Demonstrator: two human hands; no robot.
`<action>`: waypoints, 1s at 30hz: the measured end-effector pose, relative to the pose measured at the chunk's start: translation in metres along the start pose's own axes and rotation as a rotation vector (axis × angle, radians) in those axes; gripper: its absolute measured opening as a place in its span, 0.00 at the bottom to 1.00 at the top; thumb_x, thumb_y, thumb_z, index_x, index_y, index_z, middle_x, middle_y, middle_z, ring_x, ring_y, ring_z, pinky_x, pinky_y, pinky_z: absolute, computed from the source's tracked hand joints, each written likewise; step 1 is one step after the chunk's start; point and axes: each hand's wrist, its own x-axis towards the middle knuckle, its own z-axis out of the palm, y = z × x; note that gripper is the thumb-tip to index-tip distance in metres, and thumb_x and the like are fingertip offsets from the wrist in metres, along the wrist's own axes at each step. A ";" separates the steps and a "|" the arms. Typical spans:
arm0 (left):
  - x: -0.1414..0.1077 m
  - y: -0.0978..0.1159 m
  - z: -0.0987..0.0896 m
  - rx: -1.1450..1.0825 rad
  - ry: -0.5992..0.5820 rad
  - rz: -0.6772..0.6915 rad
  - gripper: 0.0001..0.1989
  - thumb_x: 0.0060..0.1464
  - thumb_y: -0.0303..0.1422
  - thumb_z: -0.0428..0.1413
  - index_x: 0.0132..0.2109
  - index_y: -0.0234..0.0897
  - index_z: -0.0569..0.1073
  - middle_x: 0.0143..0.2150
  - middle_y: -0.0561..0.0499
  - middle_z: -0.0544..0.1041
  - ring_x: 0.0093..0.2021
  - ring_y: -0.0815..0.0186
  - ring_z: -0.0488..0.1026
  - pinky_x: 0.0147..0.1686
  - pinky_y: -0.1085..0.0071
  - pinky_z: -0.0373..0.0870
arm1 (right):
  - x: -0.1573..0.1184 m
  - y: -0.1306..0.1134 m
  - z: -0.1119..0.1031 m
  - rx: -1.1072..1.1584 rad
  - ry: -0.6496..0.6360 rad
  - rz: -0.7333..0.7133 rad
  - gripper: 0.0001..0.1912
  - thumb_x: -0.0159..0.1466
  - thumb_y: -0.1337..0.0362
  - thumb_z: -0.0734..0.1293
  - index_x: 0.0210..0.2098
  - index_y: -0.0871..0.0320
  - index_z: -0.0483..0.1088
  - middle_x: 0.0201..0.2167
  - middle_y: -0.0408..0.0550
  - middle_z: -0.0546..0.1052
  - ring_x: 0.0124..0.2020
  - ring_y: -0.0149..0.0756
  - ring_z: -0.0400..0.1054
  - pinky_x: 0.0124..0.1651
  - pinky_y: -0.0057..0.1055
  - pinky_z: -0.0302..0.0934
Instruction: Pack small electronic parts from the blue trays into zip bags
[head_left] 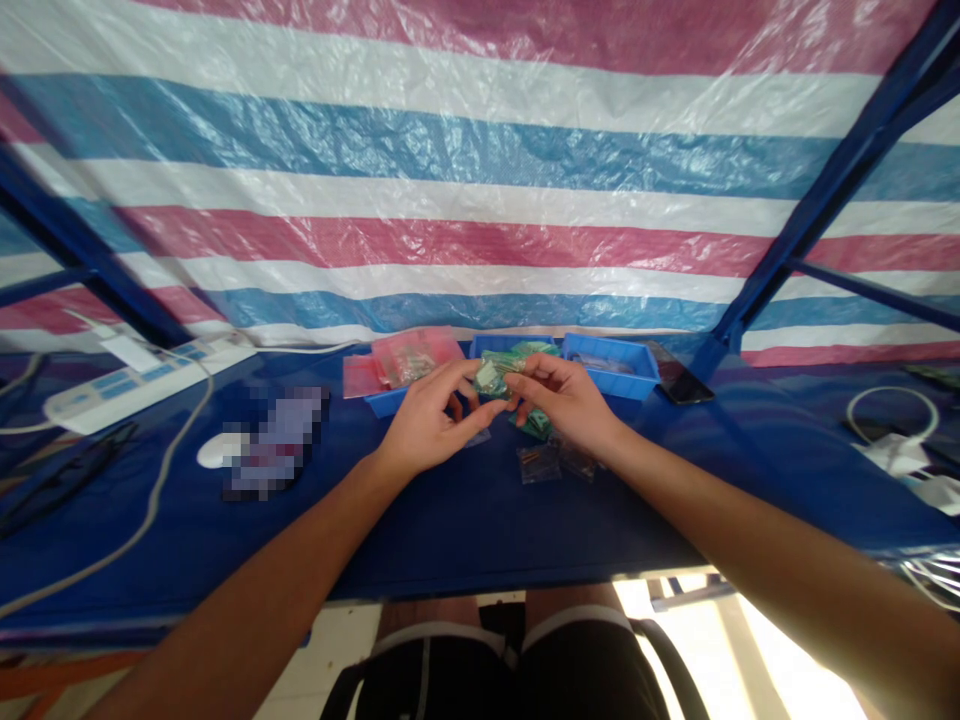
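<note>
Two bare hands are meeting around one green packet: the left hand (pixel 429 418) is curving its thumb and fingers around the left and lower edges, while the right hand (pixel 574 402) is pinching the right edge between thumb and fingertips. The green packet (pixel 491 375) is sitting between the two hands, its glossy plastic film catching light and showing a pale patch.

Just beyond the hands, three blue bins (pixel 622 385) are standing in a row, smooth and straight-walled. At least two translucent red bags (pixel 416 352) are lying over the leftmost, beyond the left hand; green plastic is showing in the middle one. Below the right hand, two clear packets (pixel 538 463) are resting flat, the nearer holding thin brass-coloured pieces, and another green bag (pixel 534 425) is lying beside them.

Right of the right hand, one flat dark phone (pixel 686 387) is lying by the bins. Well left of the left hand, one rounded white mouse (pixel 219 450) and one long white power strip (pixel 150 385) are resting on the smooth blue tabletop (pixel 450 530).
</note>
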 end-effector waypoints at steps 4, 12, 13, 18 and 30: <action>-0.001 -0.001 0.004 -0.055 0.007 -0.046 0.39 0.61 0.40 0.69 0.75 0.44 0.64 0.55 0.42 0.79 0.34 0.69 0.78 0.28 0.76 0.76 | 0.001 0.001 0.000 0.077 0.021 0.058 0.23 0.59 0.45 0.81 0.35 0.56 0.74 0.26 0.42 0.80 0.26 0.34 0.76 0.31 0.31 0.74; -0.001 -0.004 -0.002 0.047 -0.038 0.116 0.19 0.70 0.32 0.60 0.65 0.42 0.77 0.52 0.45 0.80 0.37 0.69 0.76 0.35 0.74 0.77 | 0.000 0.008 -0.001 0.088 -0.020 0.120 0.23 0.61 0.44 0.81 0.37 0.56 0.74 0.24 0.40 0.79 0.23 0.32 0.74 0.29 0.29 0.70; -0.001 -0.005 -0.003 0.053 -0.041 0.129 0.17 0.70 0.31 0.58 0.64 0.42 0.78 0.51 0.45 0.80 0.38 0.68 0.77 0.37 0.73 0.77 | 0.000 0.009 -0.002 0.081 -0.032 0.122 0.23 0.61 0.44 0.80 0.37 0.56 0.74 0.25 0.41 0.80 0.23 0.32 0.74 0.29 0.28 0.70; -0.001 -0.005 -0.006 0.035 -0.022 0.136 0.15 0.72 0.32 0.57 0.61 0.39 0.79 0.49 0.44 0.81 0.42 0.64 0.78 0.39 0.72 0.76 | -0.002 0.008 -0.002 0.029 -0.066 0.128 0.23 0.65 0.42 0.77 0.38 0.57 0.76 0.28 0.43 0.81 0.24 0.31 0.73 0.29 0.28 0.68; 0.002 -0.002 -0.006 -0.018 0.012 0.116 0.14 0.72 0.36 0.58 0.59 0.40 0.83 0.45 0.45 0.77 0.42 0.64 0.75 0.41 0.70 0.74 | -0.003 0.005 -0.003 0.030 -0.065 0.095 0.24 0.69 0.42 0.74 0.33 0.57 0.75 0.27 0.43 0.79 0.23 0.30 0.72 0.29 0.28 0.67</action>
